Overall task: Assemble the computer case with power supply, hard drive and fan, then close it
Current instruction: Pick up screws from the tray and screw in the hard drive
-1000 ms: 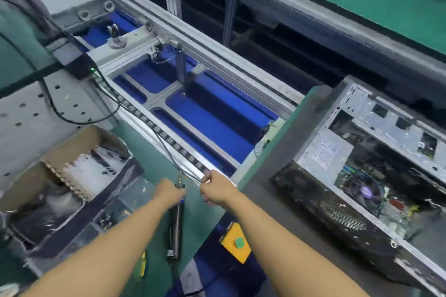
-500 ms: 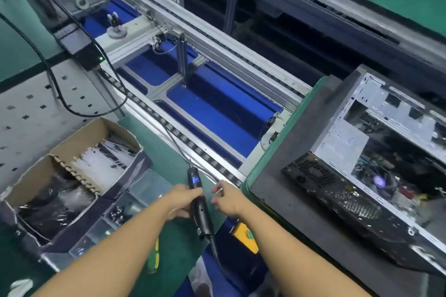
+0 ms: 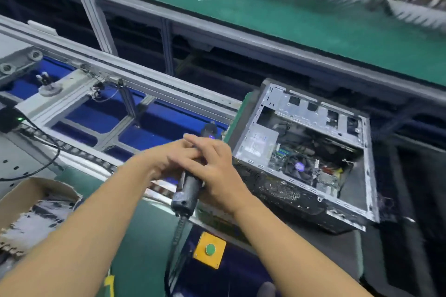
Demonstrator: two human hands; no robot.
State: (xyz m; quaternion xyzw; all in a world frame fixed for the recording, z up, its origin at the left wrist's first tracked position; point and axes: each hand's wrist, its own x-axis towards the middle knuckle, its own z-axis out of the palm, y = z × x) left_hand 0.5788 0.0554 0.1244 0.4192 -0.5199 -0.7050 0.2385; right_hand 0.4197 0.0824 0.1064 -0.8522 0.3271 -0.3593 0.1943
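Head view, findings: both hands meet just left of the computer case (image 3: 313,109), closed together on one electric screwdriver (image 3: 189,190). The right hand (image 3: 213,171) lies over the barrel with its fingers wrapped across it. The left hand (image 3: 164,161) grips the upper part, its fingers tucked under the right hand's; motion blur hides the exact finger placement. The tool's dark tip end (image 3: 210,130) projects above the hands close to the case's near left corner, and its cable (image 3: 177,231) hangs below them.

Half a second ago the hands were apart, the left gripping the tool and the right reaching toward its tip end, well left of and below the case. Both have since risen and closed in on it.

The case rests open side up. A silvery power supply (image 3: 259,144) sits in its left end, with a round fan (image 3: 299,166) to the right of that. A yellow box with a green button (image 3: 209,249) sits below and left of the case, and a torn cardboard box (image 3: 36,190) lies far to its left.
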